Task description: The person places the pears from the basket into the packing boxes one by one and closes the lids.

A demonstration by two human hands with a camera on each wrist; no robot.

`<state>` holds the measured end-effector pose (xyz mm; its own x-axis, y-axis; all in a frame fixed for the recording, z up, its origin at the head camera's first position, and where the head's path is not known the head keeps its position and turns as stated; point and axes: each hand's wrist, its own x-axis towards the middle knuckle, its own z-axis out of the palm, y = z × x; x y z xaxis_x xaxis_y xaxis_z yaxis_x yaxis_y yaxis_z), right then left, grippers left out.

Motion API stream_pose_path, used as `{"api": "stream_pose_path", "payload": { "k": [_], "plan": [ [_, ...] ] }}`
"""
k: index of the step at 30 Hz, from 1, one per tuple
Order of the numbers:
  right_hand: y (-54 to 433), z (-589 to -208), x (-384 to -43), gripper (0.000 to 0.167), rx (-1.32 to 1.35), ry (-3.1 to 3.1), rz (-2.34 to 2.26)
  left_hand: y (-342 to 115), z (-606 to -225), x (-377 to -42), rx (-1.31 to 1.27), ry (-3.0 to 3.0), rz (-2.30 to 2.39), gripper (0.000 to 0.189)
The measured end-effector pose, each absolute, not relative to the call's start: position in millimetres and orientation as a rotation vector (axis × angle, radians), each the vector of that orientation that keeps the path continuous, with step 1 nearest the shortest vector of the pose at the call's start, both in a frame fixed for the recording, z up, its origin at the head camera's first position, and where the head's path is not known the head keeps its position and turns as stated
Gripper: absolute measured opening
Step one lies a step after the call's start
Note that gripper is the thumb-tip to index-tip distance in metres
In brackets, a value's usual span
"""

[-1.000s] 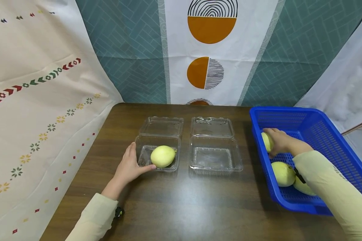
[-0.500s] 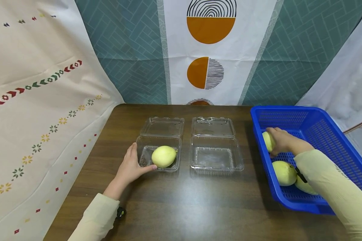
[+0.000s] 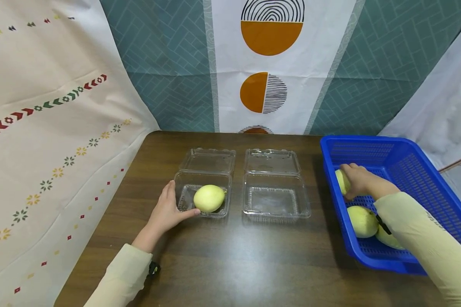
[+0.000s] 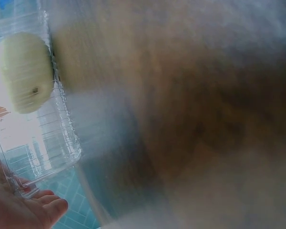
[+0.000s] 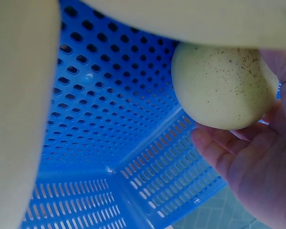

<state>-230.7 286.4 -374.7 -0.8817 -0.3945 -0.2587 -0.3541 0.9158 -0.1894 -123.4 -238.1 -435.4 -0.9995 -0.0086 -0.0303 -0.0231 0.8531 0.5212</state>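
Observation:
A pale yellow melon point(image 3: 209, 198) lies in the left clear plastic clamshell box point(image 3: 186, 197), whose lid is folded back. My left hand point(image 3: 166, 216) rests at this box's near left corner, fingers straight along the side and thumb stretched across the front edge. In the left wrist view the fingertips touch the box near one corner. Inside the blue basket point(image 3: 363, 150) my right hand point(image 3: 360, 181) grips another melon point(image 3: 342, 181) by the left wall. The right wrist view shows that melon's speckled end point(image 5: 224, 88), with fingers and thumb curled round it.
A second clamshell box point(image 3: 272, 197), lid back and nothing inside, stands between the left box and the basket. More melons point(image 3: 363, 221) lie in the basket's near end, partly behind the right sleeve point(image 3: 415, 230). Patterned cloths hang behind the brown table point(image 3: 230, 260).
Almost nothing differs; the head view shifts slightly. Both hands and the melons keep their places, and the right hand stays on its melon inside the basket.

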Motion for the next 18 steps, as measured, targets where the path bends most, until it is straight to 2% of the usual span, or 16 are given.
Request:
{"api": "stream_pose_path", "payload": {
  "k": [18],
  "plan": [
    [288.1, -369.3, -230.2, 0.095, -0.519, 2.808, -0.089, -238.8, -437.1, -124.2, -0.019, 2.994, 0.874, 0.127]
  ]
}}
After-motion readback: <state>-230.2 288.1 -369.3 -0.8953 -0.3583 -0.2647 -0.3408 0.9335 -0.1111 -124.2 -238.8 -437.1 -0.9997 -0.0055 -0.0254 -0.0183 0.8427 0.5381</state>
